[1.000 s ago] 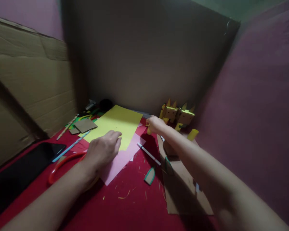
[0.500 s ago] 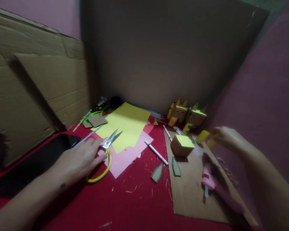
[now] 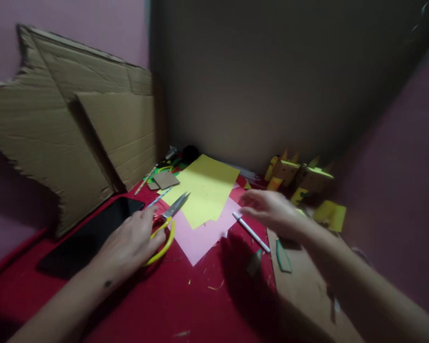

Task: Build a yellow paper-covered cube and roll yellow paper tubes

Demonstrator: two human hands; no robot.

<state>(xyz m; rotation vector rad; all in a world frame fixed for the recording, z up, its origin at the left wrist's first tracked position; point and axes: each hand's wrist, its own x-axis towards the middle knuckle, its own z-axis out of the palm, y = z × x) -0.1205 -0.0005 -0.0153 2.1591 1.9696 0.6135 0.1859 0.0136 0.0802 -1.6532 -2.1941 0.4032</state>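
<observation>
At the upper left of the frame, a cardboard panel (image 3: 125,114) leans against the wall. Below it a black flat device (image 3: 89,238) lies on the red tabletop (image 3: 196,309). The left hand (image 3: 130,243), left of centre, grips the yellow-handled scissors (image 3: 169,220), thumb and fingers at the handles; the blades stand slightly apart, pointing toward the middle. At centre, a yellow sheet (image 3: 209,190) partly covers a pink sheet (image 3: 196,245). Just right of them lies a white stick (image 3: 252,233). Over its upper end, the right hand (image 3: 270,207) has loosely bent fingers, thumb apart, nothing seen between them. A green-edged piece (image 3: 283,257) lies on a cardboard sheet (image 3: 307,295) at lower right; behind the right hand stand yellow-and-brown figures (image 3: 287,171).
</observation>
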